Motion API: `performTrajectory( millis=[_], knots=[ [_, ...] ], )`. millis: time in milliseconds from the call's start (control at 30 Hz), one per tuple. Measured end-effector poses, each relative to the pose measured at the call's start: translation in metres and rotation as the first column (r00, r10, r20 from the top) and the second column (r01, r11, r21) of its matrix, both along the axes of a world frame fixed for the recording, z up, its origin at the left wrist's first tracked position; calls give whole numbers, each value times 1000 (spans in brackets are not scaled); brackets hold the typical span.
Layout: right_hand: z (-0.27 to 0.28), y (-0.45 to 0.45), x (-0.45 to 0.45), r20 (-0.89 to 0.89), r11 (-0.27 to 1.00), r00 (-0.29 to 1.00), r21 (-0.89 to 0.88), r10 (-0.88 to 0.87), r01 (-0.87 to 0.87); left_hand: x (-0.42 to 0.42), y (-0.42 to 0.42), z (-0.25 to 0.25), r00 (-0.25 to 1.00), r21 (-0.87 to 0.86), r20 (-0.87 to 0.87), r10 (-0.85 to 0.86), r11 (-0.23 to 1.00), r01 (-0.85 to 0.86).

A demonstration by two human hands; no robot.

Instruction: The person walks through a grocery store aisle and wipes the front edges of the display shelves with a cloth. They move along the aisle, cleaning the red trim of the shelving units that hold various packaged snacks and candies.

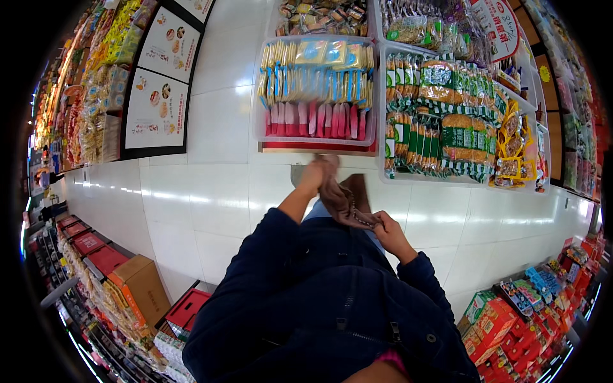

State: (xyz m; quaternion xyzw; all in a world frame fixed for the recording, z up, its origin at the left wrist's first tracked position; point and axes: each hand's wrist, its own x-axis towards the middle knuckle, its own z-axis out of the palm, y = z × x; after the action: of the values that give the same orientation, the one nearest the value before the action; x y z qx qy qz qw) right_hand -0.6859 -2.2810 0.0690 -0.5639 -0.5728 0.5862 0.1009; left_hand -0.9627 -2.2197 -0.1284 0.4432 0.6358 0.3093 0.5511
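A brown cloth hangs crumpled between my two hands, in front of my dark blue jacket. My left hand grips its upper end and is blurred by motion. Lower down, my right hand pinches the other end, where a beaded or stitched edge runs along the fabric. A darker brown flap shows behind the cloth; whether it belongs to the same piece I cannot tell. Just beyond my left hand stands a clear plastic bin with rows of yellow, blue and pink packets.
To the right, another clear bin holds green-wrapped flat baked goods. Yellow snack packs lie beside it. A snack shelf with white printed panels stands left. Behind me are a cardboard box and red gift boxes.
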Motion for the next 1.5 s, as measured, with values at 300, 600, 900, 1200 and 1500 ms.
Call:
performTrajectory(
  millis=[300,600,900,1200,1500],
  knots=[
    [10,38,-43,-37,967,971,104,237,-232,30,35,78,489,313,-806,333,941,-126],
    [17,30,32,98,979,976,49,192,-197,130,57,93,526,-84,-832,-174,978,190],
    [24,23,56,98,984,980,17,172,-175,78,30,112,890,-62,336,-310,935,349],
    [25,19,34,102,950,946,34,306,-311,16,-12,67,859,273,-385,337,931,-243],
    [34,46,-67,-47,895,909,204,414,-397,-41,18,37,482,555,-602,637,768,-321]
  ],
)
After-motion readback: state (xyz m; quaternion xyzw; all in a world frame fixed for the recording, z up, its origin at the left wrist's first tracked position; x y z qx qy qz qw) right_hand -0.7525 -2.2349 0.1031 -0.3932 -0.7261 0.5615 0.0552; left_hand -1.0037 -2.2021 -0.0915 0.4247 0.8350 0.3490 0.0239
